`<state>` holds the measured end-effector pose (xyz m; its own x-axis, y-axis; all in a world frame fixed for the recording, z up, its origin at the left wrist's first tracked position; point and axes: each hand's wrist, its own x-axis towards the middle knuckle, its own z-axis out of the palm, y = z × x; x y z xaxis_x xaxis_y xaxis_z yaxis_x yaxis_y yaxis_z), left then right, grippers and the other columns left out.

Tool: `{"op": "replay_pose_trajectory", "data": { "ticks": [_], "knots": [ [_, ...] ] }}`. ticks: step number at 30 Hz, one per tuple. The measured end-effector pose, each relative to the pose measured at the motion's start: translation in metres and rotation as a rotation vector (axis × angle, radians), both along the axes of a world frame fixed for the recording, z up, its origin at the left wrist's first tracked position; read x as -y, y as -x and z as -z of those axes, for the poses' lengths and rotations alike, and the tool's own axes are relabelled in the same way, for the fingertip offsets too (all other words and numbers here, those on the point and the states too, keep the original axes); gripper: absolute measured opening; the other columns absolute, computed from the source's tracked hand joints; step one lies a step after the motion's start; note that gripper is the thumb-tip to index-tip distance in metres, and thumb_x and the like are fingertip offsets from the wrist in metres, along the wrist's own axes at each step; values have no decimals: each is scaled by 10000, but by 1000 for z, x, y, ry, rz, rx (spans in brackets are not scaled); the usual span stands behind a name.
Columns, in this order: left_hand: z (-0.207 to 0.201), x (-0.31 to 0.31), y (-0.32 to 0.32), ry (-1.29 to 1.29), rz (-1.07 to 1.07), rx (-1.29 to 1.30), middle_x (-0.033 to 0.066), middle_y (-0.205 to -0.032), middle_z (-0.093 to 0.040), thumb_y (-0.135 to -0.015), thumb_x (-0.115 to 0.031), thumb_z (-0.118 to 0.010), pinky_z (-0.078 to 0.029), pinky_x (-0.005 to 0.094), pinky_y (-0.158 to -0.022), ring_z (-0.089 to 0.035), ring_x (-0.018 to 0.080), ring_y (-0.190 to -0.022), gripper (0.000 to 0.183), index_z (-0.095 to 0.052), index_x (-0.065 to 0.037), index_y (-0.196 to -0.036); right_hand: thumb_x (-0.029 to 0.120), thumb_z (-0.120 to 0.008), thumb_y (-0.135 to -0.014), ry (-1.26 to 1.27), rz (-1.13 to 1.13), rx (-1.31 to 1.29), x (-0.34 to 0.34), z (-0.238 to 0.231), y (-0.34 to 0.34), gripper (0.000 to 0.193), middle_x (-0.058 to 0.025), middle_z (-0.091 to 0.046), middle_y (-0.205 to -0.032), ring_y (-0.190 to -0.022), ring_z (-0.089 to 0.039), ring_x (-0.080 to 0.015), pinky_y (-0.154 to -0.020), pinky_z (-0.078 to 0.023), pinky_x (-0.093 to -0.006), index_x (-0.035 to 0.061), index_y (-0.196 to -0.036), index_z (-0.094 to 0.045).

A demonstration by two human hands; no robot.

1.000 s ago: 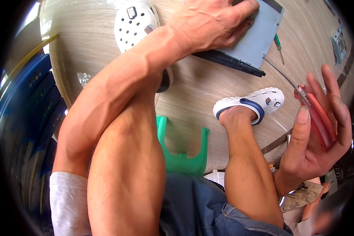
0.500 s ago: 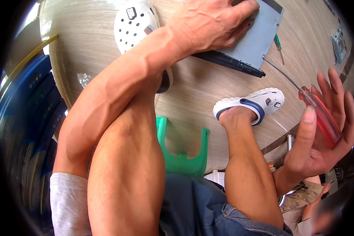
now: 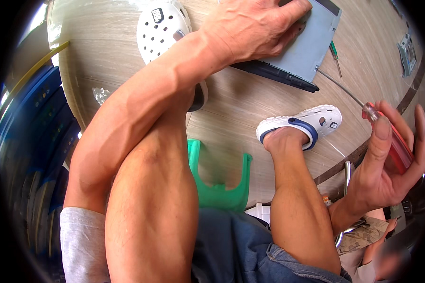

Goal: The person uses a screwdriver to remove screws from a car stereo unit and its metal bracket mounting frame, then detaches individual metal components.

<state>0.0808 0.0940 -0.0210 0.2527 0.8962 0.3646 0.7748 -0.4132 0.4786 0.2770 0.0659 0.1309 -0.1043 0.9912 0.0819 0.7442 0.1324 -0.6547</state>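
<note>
The work looks to be partway through, with the screwdriver in use at the casing and no part visibly loose from it. A flat grey metal box [image 3: 300,56] lies on the floor [image 3: 226,122], partly under the left hand [image 3: 262,30], its black front strip [image 3: 278,75] facing the person. That hand lies over the box with fingers bent; its fingertips are hidden, so I cannot tell how firmly it grips. The right hand [image 3: 378,181] loosely pinches a red-handled screwdriver [image 3: 369,112], thumb at the neck and the other fingers half-curled around the handle. The tip seems to meet the box near its right front corner, at what may be a fastener too small to make out. The cover plate and black strip both look to be in place, so opening the box, if that is meant, appears not yet done; how many fasteners remain is unclear. A green-handled screwdriver [image 3: 334,52] lies just beside the box, and a metal bracket [image 3: 406,54] lies farther right
</note>
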Motion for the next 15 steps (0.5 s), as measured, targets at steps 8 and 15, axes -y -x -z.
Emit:
{"op": "replay_pose_trajectory", "data": {
  "ticks": [8,15],
  "knots": [
    [0,2,1,-48,-7,-49,180,-1287,-541,-900,-208,-657,-334,524,-1091,-493,348,-1251,320,-611,-56,-1179,-43,-552,-981,12,-113,-276,4,3,-3,467,-360,-607,-1225,-1127,-658,-392,-975,-560,-451,-74,-1404,-357],
    [1,-1,-2,-16,3,11,178,-1284,-543,-902,-209,-654,-335,520,-1089,-492,346,-1251,322,-610,-54,-1181,-114,-627,-922,30,-100,-98,3,-4,-9,388,-310,-662,-1138,-1046,-699,-347,-925,-598,-424,-70,-1277,-477]
  ]
}}
